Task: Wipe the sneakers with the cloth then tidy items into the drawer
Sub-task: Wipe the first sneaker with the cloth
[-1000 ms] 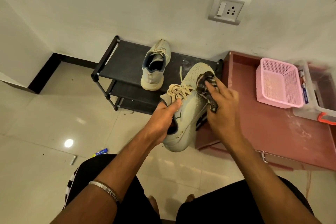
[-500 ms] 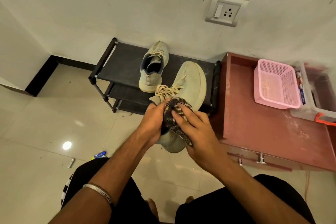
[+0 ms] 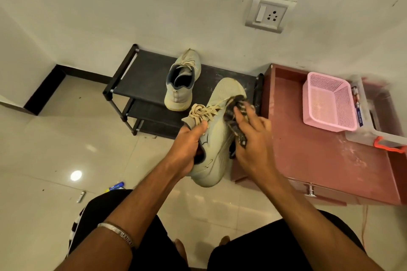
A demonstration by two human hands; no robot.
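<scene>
My left hand [image 3: 190, 146] grips a pale grey-green sneaker [image 3: 217, 138] by its opening, thumb near the beige laces, and holds it in the air with the toe pointing away. Against the sneaker's right side my right hand [image 3: 253, 138] presses a dark patterned cloth [image 3: 234, 116], which it holds with bent fingers. The second sneaker [image 3: 182, 79] stands on the top shelf of the black shoe rack [image 3: 143, 72], its opening facing me. The drawer [image 3: 317, 191] of the reddish cabinet [image 3: 319, 156] is closed, its metal handle showing at the front.
A pink mesh basket [image 3: 328, 101] and a clear plastic box [image 3: 374, 116] with an orange latch stand on the cabinet top at the right. A small blue object [image 3: 116, 186] and a white one [image 3: 81, 196] lie on the tiled floor. A wall socket [image 3: 269, 13] is above.
The cloth and my right hand moved from the sneaker's heel and tongue up to its right side near the toe. The sneaker tilted so its side faces me again.
</scene>
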